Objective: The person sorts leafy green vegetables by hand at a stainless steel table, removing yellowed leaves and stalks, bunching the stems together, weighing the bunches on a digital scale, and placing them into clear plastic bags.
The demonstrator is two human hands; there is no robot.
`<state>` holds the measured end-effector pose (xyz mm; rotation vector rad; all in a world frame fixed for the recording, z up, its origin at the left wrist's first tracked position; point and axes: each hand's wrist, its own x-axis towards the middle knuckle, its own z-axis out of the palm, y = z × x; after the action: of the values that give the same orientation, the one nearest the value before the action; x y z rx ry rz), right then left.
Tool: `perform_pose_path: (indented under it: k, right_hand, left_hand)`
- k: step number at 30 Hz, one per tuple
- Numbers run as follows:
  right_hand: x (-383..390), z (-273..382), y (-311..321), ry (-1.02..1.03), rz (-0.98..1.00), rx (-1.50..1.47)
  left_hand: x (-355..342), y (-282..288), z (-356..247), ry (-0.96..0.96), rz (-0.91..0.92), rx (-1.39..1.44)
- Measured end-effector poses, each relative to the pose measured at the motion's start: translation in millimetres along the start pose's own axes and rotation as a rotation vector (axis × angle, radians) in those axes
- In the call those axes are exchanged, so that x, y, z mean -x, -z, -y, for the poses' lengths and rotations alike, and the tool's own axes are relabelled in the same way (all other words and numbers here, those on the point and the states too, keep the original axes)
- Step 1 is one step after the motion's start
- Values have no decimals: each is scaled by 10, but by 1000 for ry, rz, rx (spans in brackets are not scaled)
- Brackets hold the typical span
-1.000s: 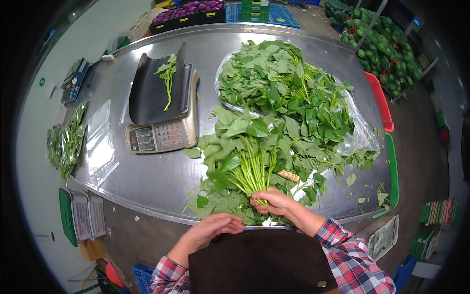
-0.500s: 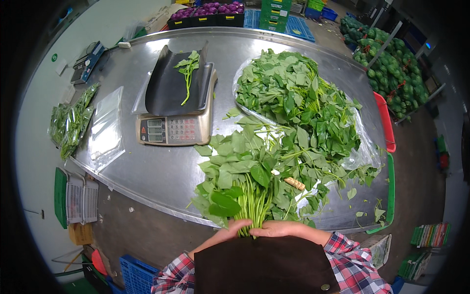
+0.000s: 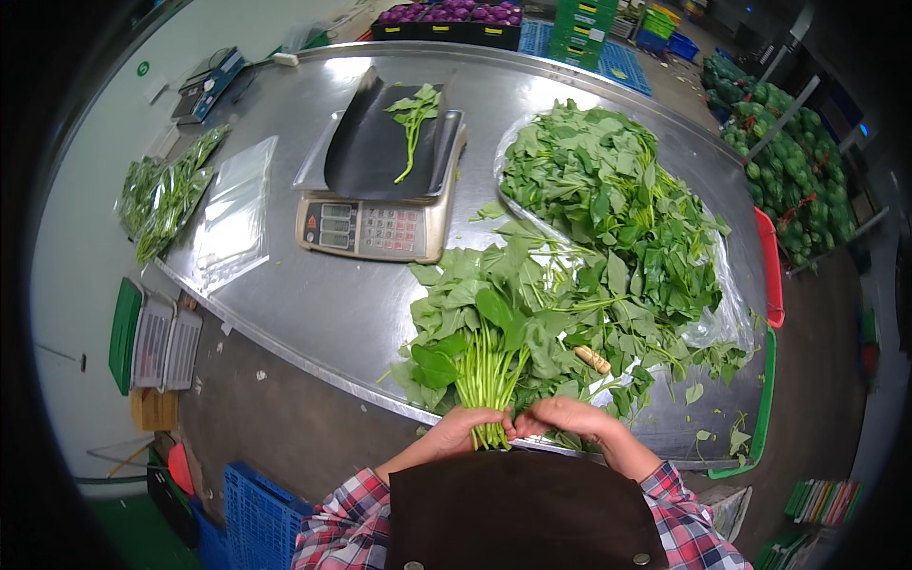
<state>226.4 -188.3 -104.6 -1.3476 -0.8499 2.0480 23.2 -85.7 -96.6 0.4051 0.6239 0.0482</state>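
At the near table edge, a bunch of leafy green stems (image 3: 490,375) stands with its leaves pointing away from me. My left hand (image 3: 465,430) is closed around its lower stems, and the cut ends poke out below the fingers. Beside it, my right hand (image 3: 562,416) has its fingers bent in, tips close to the stems and to my left hand; what they pinch, if anything, is hidden. A big heap of the same greens (image 3: 598,180) lies beyond on clear plastic. A tan banded roll (image 3: 593,359) rests among loose leaves to the right.
A digital scale (image 3: 372,228) with a black curved tray (image 3: 380,142) carries one leafy sprig (image 3: 414,123). Farther left lie clear plastic bags (image 3: 234,218) and bagged greens (image 3: 171,195). Red (image 3: 769,266) and green crate edges (image 3: 760,408) border the table's right side.
My right hand has drawn away from under the stems to their right side, and its fingers have curled. My left hand still grips the bunch. The view has shifted slightly.
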Motion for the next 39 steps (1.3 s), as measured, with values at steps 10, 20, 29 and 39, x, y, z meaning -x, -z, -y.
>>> perform_pose_path:
  k: [10,20,29,39]
  right_hand:
    - [-439,338,-169,483,89,-915]
    - [-120,887,-636,710,-442,-122]
    - [25,774,-192,296,-785,1030]
    - [-121,353,-404,790,-503,1112]
  left_hand:
    - [-99,-186,-90,3,214,-301]
    - [-351,-34,10,-855,-295,-962]
    - [-294,222,87,147,209,814]
    - [-224,369,224,45,106,531]
